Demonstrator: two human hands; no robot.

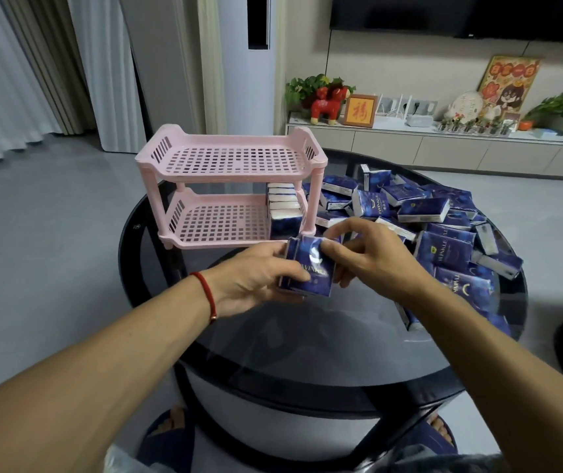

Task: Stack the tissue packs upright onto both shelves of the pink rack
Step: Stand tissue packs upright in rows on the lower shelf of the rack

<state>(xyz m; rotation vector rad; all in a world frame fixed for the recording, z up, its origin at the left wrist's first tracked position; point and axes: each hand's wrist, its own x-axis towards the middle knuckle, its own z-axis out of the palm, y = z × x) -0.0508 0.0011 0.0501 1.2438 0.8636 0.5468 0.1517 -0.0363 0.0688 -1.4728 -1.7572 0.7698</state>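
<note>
A pink two-shelf rack [228,155] stands on the far left of a round glass table [307,336]. Its top shelf is bare. Several blue tissue packs [285,213] stand upright in a row at the right end of the bottom shelf. In front of the rack, just above the table, both hands hold a small bundle of blue tissue packs [309,269]. My left hand [256,278] grips the bundle from the left, thumb on its front. My right hand [365,254] pinches its upper right edge.
A loose heap of blue tissue packs [443,227] covers the right half of the table, spilling toward its right rim. A TV cabinet with plants and ornaments [409,138] runs along the far wall. Curtains hang at the left. My slippered feet show under the table.
</note>
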